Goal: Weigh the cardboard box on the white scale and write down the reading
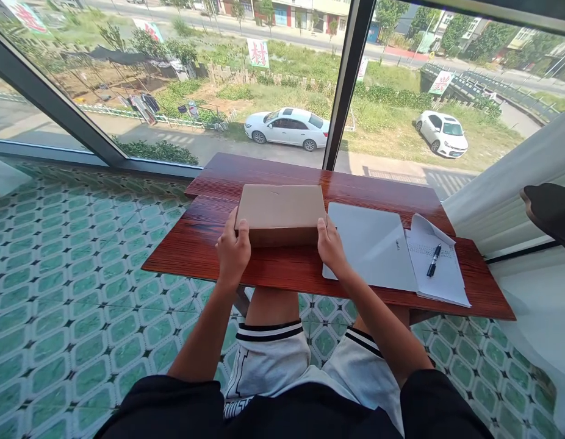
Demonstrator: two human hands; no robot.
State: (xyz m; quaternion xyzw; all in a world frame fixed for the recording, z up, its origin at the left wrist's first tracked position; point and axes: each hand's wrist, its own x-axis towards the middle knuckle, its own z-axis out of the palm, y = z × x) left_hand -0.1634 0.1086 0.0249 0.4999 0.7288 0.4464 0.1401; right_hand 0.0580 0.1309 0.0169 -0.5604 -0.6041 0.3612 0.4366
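Note:
A closed brown cardboard box (281, 208) is at the middle of the dark red wooden table (282, 268). My left hand (233, 249) grips its left side, with the thumb against the near left corner. On the opposite side my right hand (331, 245) holds the near right corner, its thumb also on the front. The other fingers of both hands are partly hidden along the box's sides. Whether the box rests on the table or is lifted slightly, I cannot tell. Just right of my right hand lies a flat silver-grey closed laptop or folder (371, 247).
A black pen (433, 261) rests on a notepad (440, 280) with handwriting and a curled top page. Large windows (340, 85) stand behind the table. A white curtain (525, 268) and a dark curved object (550, 210) are at the right. Green tiles (81, 292) cover the floor.

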